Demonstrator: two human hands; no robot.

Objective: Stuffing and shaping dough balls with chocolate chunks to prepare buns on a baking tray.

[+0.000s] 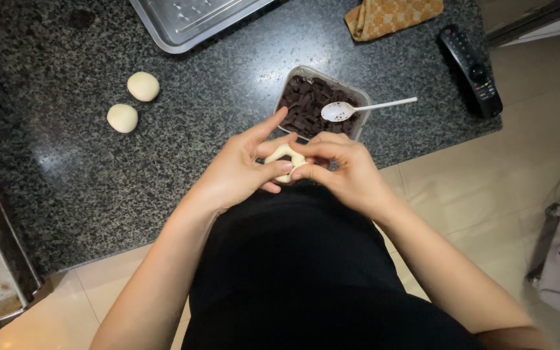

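Both hands pinching | left hand (238, 170) and right hand (345, 170) grasp a pale, soft dough piece (286, 159) together | held above counter edge, just before the clear plastic tub of dark chocolate chunks (315, 104) | white plastic spoon (364, 108) rests across tub

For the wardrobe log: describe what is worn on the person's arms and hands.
Both forearms are bare, with no sleeves in view. The left hand and right hand wear no gloves; no rings, watch or bracelets show. The fingernails are short.
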